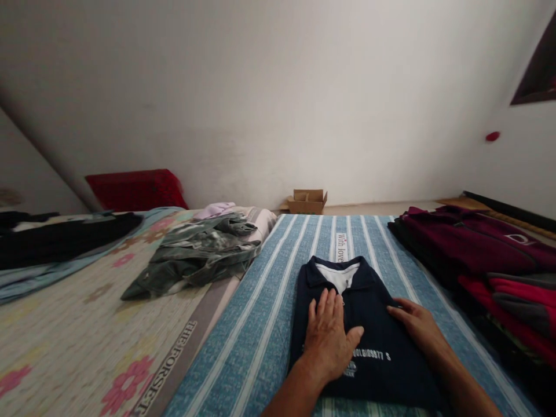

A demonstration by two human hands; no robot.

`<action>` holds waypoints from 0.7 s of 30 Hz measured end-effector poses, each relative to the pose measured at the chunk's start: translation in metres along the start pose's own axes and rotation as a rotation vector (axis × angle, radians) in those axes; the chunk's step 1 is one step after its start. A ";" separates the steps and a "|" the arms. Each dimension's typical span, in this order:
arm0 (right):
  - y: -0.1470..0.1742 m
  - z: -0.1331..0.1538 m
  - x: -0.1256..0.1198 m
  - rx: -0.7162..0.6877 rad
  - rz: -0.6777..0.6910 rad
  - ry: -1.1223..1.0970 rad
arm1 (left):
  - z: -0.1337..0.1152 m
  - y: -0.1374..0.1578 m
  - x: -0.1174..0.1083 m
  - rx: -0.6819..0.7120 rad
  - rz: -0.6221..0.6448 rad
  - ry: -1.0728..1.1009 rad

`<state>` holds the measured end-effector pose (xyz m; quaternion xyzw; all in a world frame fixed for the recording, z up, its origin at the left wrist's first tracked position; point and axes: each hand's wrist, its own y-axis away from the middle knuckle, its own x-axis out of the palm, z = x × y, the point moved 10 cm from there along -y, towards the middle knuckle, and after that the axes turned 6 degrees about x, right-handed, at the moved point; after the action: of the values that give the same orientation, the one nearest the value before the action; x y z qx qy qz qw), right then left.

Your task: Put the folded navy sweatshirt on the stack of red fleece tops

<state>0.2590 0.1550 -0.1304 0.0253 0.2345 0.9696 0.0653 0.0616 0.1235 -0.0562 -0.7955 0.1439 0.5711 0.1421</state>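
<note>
A folded navy jacket point(373, 324) with a stand-up collar, a zip at the neck, pale lining and white lettering lies in front of me. My left hand point(328, 336) rests flat on its chest, palm down, with the thumb spread away from the fingers. At the jacket's right edge, my right hand point(417, 324) has its thumb and fingers closed together on the dark fabric. Part of the grip is hidden by the hand itself. Beneath the jacket is a blue cloth point(264, 313) with white stripes.
To the right sits a pile of folded clothes, a maroon top point(469, 237) above red and grey garments point(521, 295). Crumpled grey-green clothing point(200, 249) lies left on a floral sheet point(143, 324), with black clothing point(87, 237) beyond. A cardboard box point(306, 202) stands near the wall.
</note>
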 end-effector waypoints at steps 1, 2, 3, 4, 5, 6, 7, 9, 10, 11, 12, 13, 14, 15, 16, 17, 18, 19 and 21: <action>0.000 -0.001 0.001 0.014 0.014 -0.014 | 0.000 0.000 0.000 0.001 -0.001 0.006; 0.001 -0.002 0.002 0.027 0.029 -0.024 | 0.000 0.001 0.000 0.000 0.000 0.009; 0.003 -0.002 0.003 0.038 0.038 -0.030 | 0.000 0.001 0.001 -0.001 0.003 0.012; 0.004 -0.002 0.003 0.048 0.038 -0.027 | 0.000 0.001 0.001 -0.001 0.007 0.013; 0.006 -0.002 0.002 0.056 0.035 -0.021 | 0.000 0.001 0.002 -0.001 0.011 0.013; 0.007 -0.002 0.002 0.063 0.039 -0.017 | 0.000 0.001 0.002 -0.002 0.013 0.013; 0.008 -0.003 0.003 0.071 0.050 -0.014 | 0.000 0.001 0.002 -0.002 0.014 0.015; 0.011 -0.004 0.005 0.082 0.079 0.000 | 0.000 0.001 0.002 0.000 0.007 0.019; 0.012 -0.005 0.006 0.086 0.096 0.011 | 0.000 0.001 0.002 0.002 0.002 0.019; 0.013 -0.006 0.007 0.093 0.111 0.022 | 0.000 0.001 0.002 0.004 -0.003 0.017; 0.015 -0.006 0.009 0.101 0.131 0.026 | 0.000 0.001 0.001 0.006 -0.008 0.012; 0.017 -0.007 0.013 0.108 0.163 0.019 | 0.000 0.000 0.000 0.009 -0.013 0.006; 0.020 -0.006 0.017 0.113 0.202 0.000 | 0.000 0.000 -0.001 0.011 -0.018 -0.001; 0.024 -0.004 0.022 0.114 0.242 -0.026 | 0.000 -0.001 -0.002 0.013 -0.021 -0.009; 0.028 -0.002 0.027 0.108 0.274 -0.050 | 0.000 -0.002 -0.003 0.014 -0.022 -0.018; 0.032 0.001 0.030 0.097 0.293 -0.066 | 0.000 -0.004 -0.004 0.013 -0.021 -0.030; 0.036 0.005 0.033 0.078 0.304 -0.072 | 0.000 -0.005 -0.005 0.012 -0.019 -0.044; 0.038 0.009 0.034 0.057 0.304 -0.065 | 0.001 -0.007 -0.005 0.009 -0.018 -0.063; 0.043 0.016 0.038 0.014 0.313 -0.054 | 0.002 -0.011 -0.008 0.015 -0.037 -0.100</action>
<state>0.2182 0.1299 -0.0955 0.0879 0.2328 0.9652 -0.0807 0.0616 0.1350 -0.0490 -0.7674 0.1260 0.6065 0.1655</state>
